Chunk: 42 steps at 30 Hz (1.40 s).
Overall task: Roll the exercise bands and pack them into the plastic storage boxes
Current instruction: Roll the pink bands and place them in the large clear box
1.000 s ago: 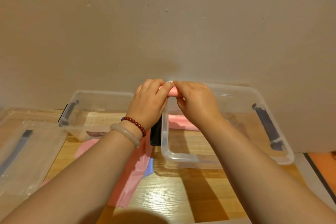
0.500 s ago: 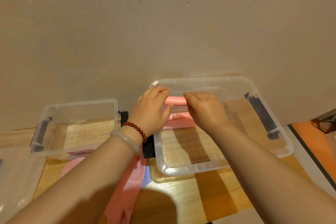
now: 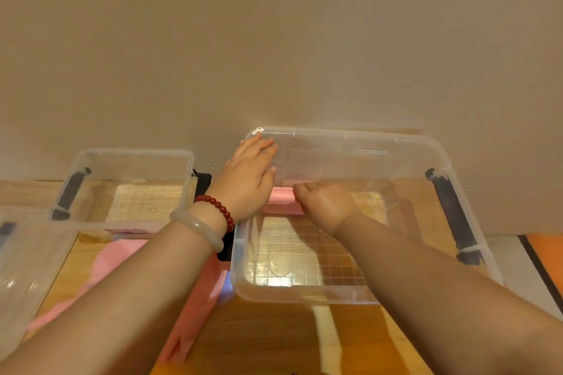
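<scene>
A large clear plastic box (image 3: 396, 295) stands on the wooden table on the right. Inside it, near the left wall, lies a pink rolled band (image 3: 281, 195), with a second pink roll (image 3: 281, 209) right against its near side. My right hand (image 3: 326, 204) is inside the box with its fingers curled on the right end of the pink rolled band. My left hand (image 3: 246, 179) reaches over the box's left wall, fingers straight and pointing at the far left corner; it holds nothing that I can see.
A smaller clear box (image 3: 131, 154) with a dark latch stands to the left, and a clear lid (image 3: 27, 256) lies at the far left. Loose pink bands (image 3: 195, 313) lie on the table under my left arm. A black object (image 3: 203, 181) sits between the boxes. The wall is close behind.
Both hands lowered the pink roll from above the box rim down into the box beside the other roll. My left hand let go and straightened its fingers.
</scene>
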Tool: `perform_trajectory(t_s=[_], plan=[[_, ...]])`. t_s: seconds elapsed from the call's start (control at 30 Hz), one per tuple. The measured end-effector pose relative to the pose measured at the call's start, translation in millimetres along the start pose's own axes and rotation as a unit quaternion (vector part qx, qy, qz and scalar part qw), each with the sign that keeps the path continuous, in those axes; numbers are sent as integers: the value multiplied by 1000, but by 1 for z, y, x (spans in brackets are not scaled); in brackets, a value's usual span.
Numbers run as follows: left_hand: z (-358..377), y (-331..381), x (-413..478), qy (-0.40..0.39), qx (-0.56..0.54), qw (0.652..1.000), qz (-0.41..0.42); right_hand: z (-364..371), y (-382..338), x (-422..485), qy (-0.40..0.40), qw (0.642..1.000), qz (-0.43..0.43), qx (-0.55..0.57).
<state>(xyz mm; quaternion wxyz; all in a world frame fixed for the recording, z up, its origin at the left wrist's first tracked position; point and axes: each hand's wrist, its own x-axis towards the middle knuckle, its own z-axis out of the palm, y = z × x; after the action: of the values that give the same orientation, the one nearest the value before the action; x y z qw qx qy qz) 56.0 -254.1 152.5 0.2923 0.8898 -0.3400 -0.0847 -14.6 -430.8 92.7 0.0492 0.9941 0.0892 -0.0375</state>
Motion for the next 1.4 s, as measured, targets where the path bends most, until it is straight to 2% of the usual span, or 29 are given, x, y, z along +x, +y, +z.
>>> perform_trajectory(t_s=[0.1, 0.23, 0.33, 0.43, 0.67, 0.97, 1.17, 1.4], plan=[[2, 0, 0, 12, -20, 1000, 3, -2, -2, 4, -4, 999, -24, -33], [3, -1, 0, 23, -15, 1000, 5, 7, 0, -1, -109, 992, -32, -48], [4, -1, -1, 32, -18, 999, 13, 10, -4, -2, -106, 994, -26, -24], [3, -3, 0, 32, -25, 999, 9, 14, -5, 2, -139, 990, -6, -23], [3, -2, 5, 30, -41, 999, -4, 37, -8, 13, -99, 994, -3, -51], [5, -3, 6, 32, -42, 999, 3, 34, -14, 16, -141, 989, 40, 14], [7, -5, 7, 41, -42, 998, 11, 31, -16, 17, -161, 985, 60, 16], [8, -4, 7, 49, -43, 998, 17, 24, -18, 15, -167, 985, 12, -33]])
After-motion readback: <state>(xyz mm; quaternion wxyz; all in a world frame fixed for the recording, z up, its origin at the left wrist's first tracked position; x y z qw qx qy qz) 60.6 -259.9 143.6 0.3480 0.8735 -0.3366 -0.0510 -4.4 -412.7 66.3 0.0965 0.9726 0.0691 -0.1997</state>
